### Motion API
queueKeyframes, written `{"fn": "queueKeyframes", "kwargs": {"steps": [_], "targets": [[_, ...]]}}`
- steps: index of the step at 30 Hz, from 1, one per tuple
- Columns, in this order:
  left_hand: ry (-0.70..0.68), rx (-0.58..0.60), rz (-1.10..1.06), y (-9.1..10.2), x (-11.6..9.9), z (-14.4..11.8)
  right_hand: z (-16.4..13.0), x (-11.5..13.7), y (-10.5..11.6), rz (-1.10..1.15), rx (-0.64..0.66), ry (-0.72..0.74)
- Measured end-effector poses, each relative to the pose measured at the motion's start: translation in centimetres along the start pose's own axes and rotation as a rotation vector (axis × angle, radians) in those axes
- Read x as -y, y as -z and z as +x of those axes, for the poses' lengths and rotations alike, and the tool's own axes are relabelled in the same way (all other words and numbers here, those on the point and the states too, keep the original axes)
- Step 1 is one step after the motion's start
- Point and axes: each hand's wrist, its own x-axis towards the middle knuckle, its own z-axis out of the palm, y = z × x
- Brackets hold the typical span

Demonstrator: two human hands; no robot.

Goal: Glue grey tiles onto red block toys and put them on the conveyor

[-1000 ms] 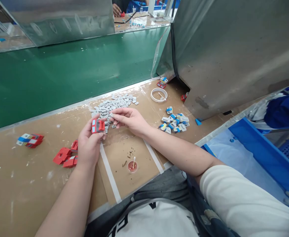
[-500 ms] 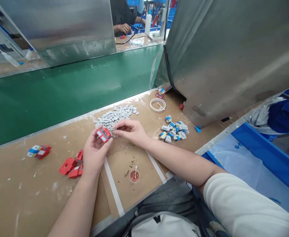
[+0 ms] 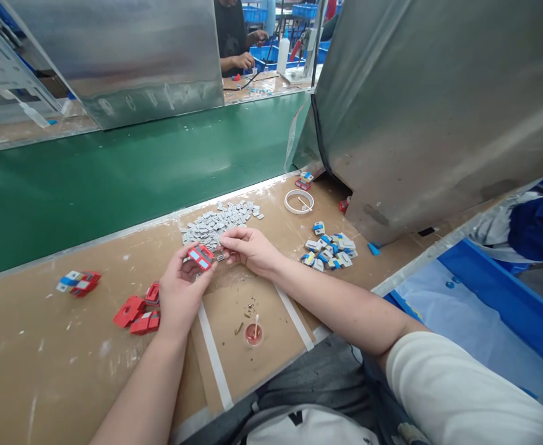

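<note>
My left hand [image 3: 181,300] grips a small red plastic part [image 3: 202,257] with pale rectangular panels, tilted between thumb and fingers above the table. Just to its right, my right hand [image 3: 251,250] is closed in a pinch, its fingertips close to the part's edge. What sits in that pinch is too small to make out. Behind both hands spreads a pile of small grey pieces [image 3: 227,216]. Several red parts [image 3: 135,314] lie left of my left wrist. In front of me stands a small cup of reddish content [image 3: 253,334] with a cotton swab [image 3: 256,322] in it.
Grey, blue and yellow blocks [image 3: 331,250] are heaped to the right, below a white tape ring [image 3: 298,201]. A red-and-white stack [image 3: 79,283] lies far left. A metal panel [image 3: 429,117] bounds the right side. Across the green barrier [image 3: 160,167], a co-worker's hand [image 3: 243,60] shows.
My right hand has curled its fingers in more, and the thin item seen at its fingertips is now hidden. The red part has tilted slightly. The view has shifted a little.
</note>
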Motion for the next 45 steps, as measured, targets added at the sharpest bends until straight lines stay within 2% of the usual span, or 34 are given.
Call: {"fn": "queueKeyframes", "kwargs": {"steps": [7,14,21,25,35,40,45], "targets": [[-0.002,-0.010,0.090,0.4,0.1,-0.2,-0.6,0.1,-0.6,-0.229,0.019,0.062],[-0.020,-0.002,0.050,0.4,0.3,-0.1,-1.2,0.0,-1.0,-0.536,0.089,0.103],[-0.036,0.014,0.113,0.5,-0.1,0.0,-1.4,1.0,-0.6,-0.988,0.155,0.385],[-0.070,0.041,0.161,0.7,-0.1,0.1,-1.7,1.7,-0.5,-1.153,0.206,0.435],[-0.099,0.055,0.238,0.9,0.3,-0.1,-2.3,2.1,-0.6,-1.509,0.239,0.493],[-0.094,0.057,0.281,0.9,0.3,-0.1,-2.1,2.4,-0.5,-1.562,0.261,0.476],[-0.094,0.042,0.257,0.9,0.5,-0.1,-1.8,2.1,-0.3,-1.432,0.271,0.407]]}}
